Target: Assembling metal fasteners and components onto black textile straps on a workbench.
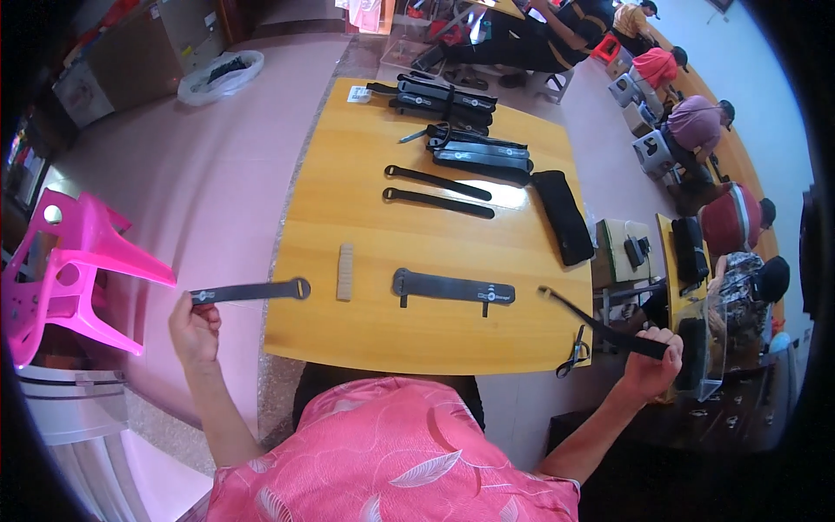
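My left hand [195,327] pinches the end of a black strap [248,291], whose ring end points right over the table's left edge. Off the right side of the table, my right hand [652,365] is closed on the end of another black strap [600,327], which slants up and left over the tabletop. Between my hands lies a dark flat strip [454,287] with rounded ends and two small tabs below it. To its left stands a narrow beige ribbed block [345,271]. Two black straps with ring ends [437,183] [438,204] lie parallel farther back.
Bundles of black strips [448,103] [480,157] and a black roll [562,217] occupy the yellow table's [348,335] back and right. Scissors [572,351] lie at its right edge. A pink stool [78,261] stands at left. Several people sit along the right wall.
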{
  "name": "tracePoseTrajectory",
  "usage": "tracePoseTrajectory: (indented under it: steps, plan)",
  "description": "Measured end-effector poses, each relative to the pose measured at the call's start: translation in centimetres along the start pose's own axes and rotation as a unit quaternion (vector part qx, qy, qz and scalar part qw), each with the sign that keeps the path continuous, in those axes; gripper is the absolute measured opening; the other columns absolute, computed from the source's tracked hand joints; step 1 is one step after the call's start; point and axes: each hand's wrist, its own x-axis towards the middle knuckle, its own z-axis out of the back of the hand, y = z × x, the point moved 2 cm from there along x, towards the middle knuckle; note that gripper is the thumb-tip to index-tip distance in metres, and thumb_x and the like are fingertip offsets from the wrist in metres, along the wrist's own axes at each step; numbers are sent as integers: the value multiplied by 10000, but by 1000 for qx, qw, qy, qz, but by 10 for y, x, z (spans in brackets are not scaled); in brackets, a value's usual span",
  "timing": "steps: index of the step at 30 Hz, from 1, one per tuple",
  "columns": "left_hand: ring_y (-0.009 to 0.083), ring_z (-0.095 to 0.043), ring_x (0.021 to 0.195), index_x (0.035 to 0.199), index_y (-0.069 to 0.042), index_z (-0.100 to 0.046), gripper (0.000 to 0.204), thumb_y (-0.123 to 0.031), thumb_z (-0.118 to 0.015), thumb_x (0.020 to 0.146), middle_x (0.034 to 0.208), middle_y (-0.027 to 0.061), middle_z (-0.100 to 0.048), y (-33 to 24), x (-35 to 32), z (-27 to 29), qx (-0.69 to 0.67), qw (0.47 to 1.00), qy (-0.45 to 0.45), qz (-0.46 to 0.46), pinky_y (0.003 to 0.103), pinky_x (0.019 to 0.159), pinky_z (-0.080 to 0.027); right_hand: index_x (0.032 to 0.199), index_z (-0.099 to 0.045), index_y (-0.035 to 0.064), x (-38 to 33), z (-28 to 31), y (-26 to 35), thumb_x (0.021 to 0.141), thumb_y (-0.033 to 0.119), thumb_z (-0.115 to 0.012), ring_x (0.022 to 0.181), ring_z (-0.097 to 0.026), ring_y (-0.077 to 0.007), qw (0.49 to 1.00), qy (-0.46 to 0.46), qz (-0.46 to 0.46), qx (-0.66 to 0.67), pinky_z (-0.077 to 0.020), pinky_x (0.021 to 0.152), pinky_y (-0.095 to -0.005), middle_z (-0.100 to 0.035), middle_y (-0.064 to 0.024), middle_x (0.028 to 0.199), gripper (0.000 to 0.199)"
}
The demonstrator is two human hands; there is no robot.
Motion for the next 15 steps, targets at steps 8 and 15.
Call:
tracePoseTrajectory:
  steps: [8,15]
  plan:
    - [203,-605,514,816,-5,-555,226,-198,-483,908,679,136,-630,14,-75,-75,17,968,249,17,257,401,-455,848,-618,-15,81,-46,-82,910,172,-559,572,-587,-127,939,-148,-151,-270,-460,507,-239,-641,-96,748,205]
    - [233,-627,551,860,50,-556,208,-139,-475,893,716,184,-631,38,-99,-85,9,946,314,84,267,434,-496,766,-609,17,67,2,-147,902,190,-565,572,-583,-113,885,-220,-164,-376,-460,469,-238,-634,-70,705,225]
